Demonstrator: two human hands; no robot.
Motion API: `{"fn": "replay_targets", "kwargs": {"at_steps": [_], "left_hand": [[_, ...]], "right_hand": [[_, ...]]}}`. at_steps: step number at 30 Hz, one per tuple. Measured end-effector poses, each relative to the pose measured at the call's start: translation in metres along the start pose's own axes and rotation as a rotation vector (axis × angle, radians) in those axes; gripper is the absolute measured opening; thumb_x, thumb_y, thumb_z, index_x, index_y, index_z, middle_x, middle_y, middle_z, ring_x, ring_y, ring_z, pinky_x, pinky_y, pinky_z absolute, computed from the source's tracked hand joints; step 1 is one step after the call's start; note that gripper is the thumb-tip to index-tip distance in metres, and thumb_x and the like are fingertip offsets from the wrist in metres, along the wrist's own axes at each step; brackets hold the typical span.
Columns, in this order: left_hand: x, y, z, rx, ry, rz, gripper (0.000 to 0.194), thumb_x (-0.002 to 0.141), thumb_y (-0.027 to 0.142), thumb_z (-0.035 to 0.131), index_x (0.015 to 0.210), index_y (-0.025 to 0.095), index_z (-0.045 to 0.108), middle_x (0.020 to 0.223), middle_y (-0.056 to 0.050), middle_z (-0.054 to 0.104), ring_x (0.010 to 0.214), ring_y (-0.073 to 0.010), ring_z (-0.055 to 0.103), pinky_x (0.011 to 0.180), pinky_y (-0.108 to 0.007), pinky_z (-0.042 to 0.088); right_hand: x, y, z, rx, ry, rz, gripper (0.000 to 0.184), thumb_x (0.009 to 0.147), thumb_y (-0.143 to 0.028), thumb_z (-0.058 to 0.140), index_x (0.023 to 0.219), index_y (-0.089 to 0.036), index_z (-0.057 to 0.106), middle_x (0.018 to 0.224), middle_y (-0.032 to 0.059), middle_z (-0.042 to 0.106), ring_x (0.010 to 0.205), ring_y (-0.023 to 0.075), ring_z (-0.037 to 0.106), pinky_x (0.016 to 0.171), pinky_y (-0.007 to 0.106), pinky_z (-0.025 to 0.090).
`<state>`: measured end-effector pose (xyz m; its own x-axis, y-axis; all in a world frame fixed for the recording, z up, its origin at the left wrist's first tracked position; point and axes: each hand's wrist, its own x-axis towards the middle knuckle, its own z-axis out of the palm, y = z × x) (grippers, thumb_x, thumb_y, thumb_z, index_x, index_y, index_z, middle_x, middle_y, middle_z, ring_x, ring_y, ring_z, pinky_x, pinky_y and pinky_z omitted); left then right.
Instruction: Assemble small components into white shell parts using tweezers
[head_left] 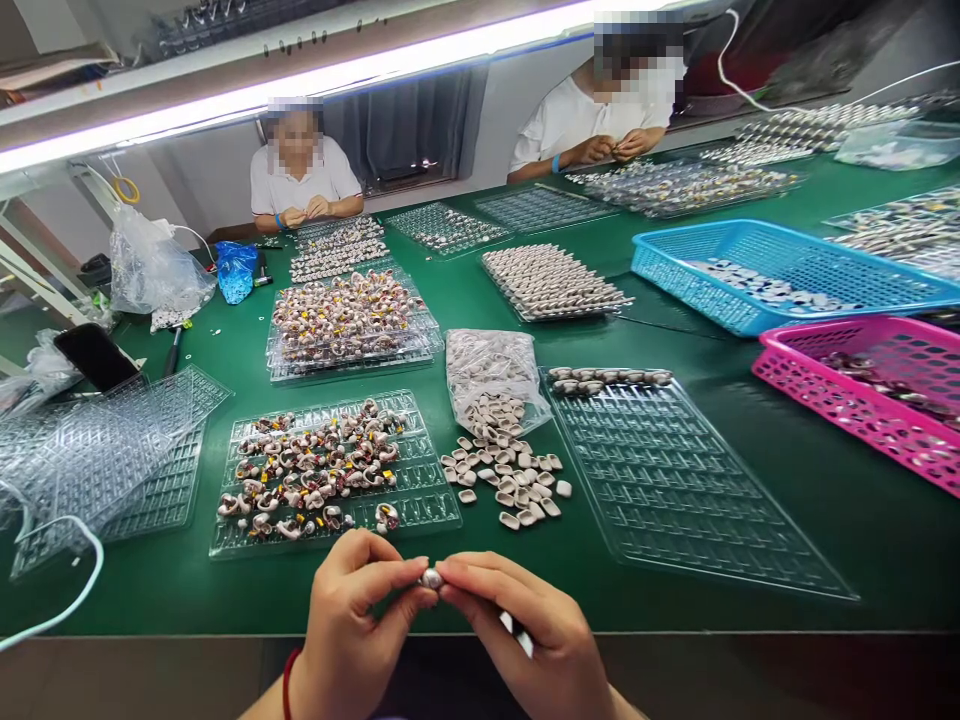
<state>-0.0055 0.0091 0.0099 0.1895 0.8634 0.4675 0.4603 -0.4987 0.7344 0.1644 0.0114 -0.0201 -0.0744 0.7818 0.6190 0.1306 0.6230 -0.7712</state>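
Observation:
Between the fingertips of my left hand (pixel 360 610) and my right hand (pixel 525 620) is a small rounded silvery-beige part (pixel 431 578), pinched from both sides at the table's front edge. The fingers hide most of it. Just beyond lies a clear tray (pixel 431 510) with many small earpiece-like assemblies (pixel 322 470), beige with red and yellow bits. Right of that, small beige oval shells (pixel 517 485) spill from a clear plastic bag (pixel 491 360). Another clear tray (pixel 690 490) has a few finished-looking pieces (pixel 611 378) along its far end.
Stacked filled trays (pixel 349 315) and a tray of beige pieces (pixel 551 280) stand farther back. A blue basket (pixel 787 240) and a pink basket (pixel 885 400) sit right. Empty trays (pixel 112 460), a phone (pixel 97 357) and a white cable (pixel 82 590) lie left. Two co-workers sit opposite.

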Motion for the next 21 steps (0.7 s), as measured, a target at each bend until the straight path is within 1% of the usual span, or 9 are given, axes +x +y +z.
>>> {"fn": "replay_targets", "kwargs": {"at_steps": [3,8,16,18,21], "left_hand": [[0.0,0.003,-0.002,0.031,-0.014,0.044,0.012,0.085,0.017,0.067,0.092,0.015,0.077,0.07,-0.006,0.062,0.062,-0.0152,0.062,0.054,-0.023,0.054],[-0.001,0.006,-0.002,0.067,-0.016,0.081,0.012,0.087,0.015,0.064,0.094,0.013,0.074,0.072,-0.006,0.062,0.063,-0.0155,0.061,0.054,-0.024,0.054],[-0.003,0.003,-0.002,0.141,0.009,0.187,0.019,0.087,0.008,0.061,0.101,0.017,0.071,0.071,-0.004,0.063,0.061,-0.0147,0.059,0.053,-0.025,0.052],[-0.001,0.005,-0.003,0.141,0.005,0.21,0.019,0.088,0.008,0.06,0.1,0.018,0.07,0.069,-0.004,0.064,0.06,-0.0145,0.059,0.053,-0.024,0.051],[0.001,0.007,-0.004,0.122,0.001,0.235,0.017,0.087,0.006,0.061,0.094,0.018,0.07,0.064,-0.003,0.064,0.057,-0.0138,0.057,0.052,-0.023,0.05]], "right_hand": [[0.001,-0.004,0.0,-0.013,0.002,-0.023,0.031,0.083,0.0,0.061,0.102,-0.023,0.069,0.083,0.0046,0.074,0.071,0.0158,0.071,0.064,0.021,0.06],[0.001,-0.007,0.0,-0.006,0.0,-0.006,0.028,0.083,0.002,0.059,0.098,-0.021,0.067,0.081,0.0048,0.072,0.07,0.0149,0.07,0.064,0.02,0.059],[0.005,-0.009,0.0,0.044,-0.054,0.021,0.027,0.083,0.002,0.058,0.096,-0.02,0.066,0.079,0.0045,0.07,0.068,0.0143,0.068,0.062,0.019,0.057],[0.006,-0.011,-0.001,0.051,-0.067,0.022,0.028,0.082,0.003,0.058,0.096,-0.02,0.066,0.079,0.0047,0.069,0.067,0.0141,0.068,0.061,0.019,0.057],[0.006,-0.015,-0.002,0.056,-0.088,0.012,0.03,0.082,0.004,0.057,0.097,-0.02,0.065,0.077,0.0043,0.068,0.065,0.0139,0.066,0.059,0.02,0.056]]}}
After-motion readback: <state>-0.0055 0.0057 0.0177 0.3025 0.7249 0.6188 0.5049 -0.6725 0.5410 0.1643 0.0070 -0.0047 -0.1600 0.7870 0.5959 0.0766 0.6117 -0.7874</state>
